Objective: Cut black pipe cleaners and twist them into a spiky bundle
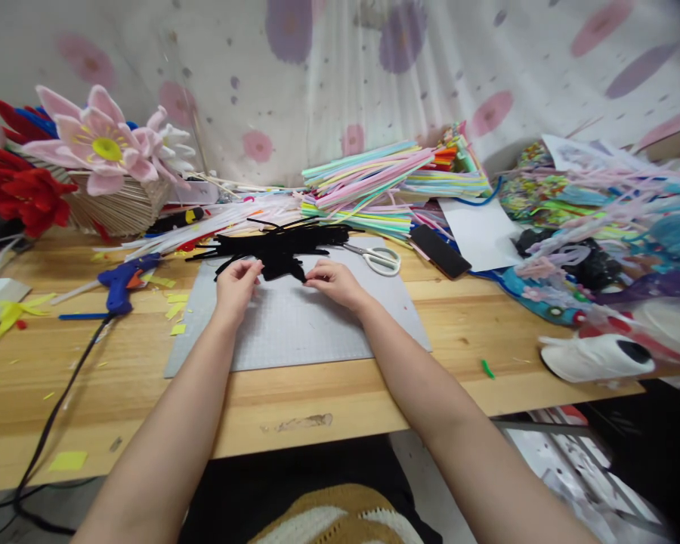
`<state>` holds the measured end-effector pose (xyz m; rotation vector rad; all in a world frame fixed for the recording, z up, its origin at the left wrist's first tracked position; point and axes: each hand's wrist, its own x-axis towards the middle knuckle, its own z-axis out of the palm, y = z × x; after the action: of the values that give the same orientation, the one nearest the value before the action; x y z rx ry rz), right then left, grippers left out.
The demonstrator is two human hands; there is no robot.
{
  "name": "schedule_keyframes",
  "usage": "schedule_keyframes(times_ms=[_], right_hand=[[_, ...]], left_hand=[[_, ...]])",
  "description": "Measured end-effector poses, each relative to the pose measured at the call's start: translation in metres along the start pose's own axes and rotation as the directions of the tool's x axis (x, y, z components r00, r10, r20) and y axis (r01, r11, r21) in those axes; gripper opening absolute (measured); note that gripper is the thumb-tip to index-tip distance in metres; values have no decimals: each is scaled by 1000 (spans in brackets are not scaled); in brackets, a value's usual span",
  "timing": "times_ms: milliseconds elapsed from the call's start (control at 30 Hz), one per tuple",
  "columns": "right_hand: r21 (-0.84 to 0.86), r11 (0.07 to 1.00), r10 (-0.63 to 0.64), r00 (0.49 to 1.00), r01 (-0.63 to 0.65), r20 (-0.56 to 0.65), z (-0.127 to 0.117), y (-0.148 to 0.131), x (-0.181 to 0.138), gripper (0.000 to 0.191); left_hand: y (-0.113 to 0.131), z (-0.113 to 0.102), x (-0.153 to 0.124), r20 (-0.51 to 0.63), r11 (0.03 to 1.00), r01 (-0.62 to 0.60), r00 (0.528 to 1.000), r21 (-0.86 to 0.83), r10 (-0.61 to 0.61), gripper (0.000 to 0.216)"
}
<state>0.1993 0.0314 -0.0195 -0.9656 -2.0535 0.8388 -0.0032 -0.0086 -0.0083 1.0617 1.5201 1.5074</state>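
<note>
A small flat black fuzzy piece (pixel 282 267), seemingly of pipe cleaners, is stretched between my two hands over the grey cutting mat (pixel 306 332). At its left edge, my left hand (pixel 239 285) is closed, thumb and fingertips pinched together. My right hand (pixel 335 284) pinches the piece's lower right corner. Just behind lies a bundle of black pipe cleaners (pixel 295 239), and the piece overlaps it from my viewpoint, so the border between them is hard to make out. Scissors with white handles (pixel 382 261) rest right of the bundle.
A blue glue gun (pixel 122 283) with a black cord lies left of the mat among yellow scraps. Pastel pipe cleaners (pixel 368 177) are piled behind. A phone (pixel 439 251) and white paper (pixel 480 233) lie at right. Pink and red flowers (pixel 106 147) stand at left.
</note>
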Motion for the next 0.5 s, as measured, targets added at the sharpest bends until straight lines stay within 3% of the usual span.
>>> schedule_keyframes(times_ms=[100, 200, 367, 500], right_hand=[[-189, 979, 67, 996, -76, -54, -30, 18, -1, 7], [-265, 955, 117, 991, -131, -69, -52, 35, -4, 7], [-386, 901, 181, 980, -198, -80, -62, 42, -6, 9], [-472, 854, 187, 976, -216, -109, -65, 36, -7, 13]], left_hand=[[-6, -3, 4, -79, 998, 8, 997, 62, -3, 25], [-12, -3, 6, -99, 978, -34, 994, 204, 55, 26], [-14, -1, 6, -92, 860, -191, 960, 473, 264, 26], [-6, 7, 6, -42, 768, -239, 944, 594, 327, 15]])
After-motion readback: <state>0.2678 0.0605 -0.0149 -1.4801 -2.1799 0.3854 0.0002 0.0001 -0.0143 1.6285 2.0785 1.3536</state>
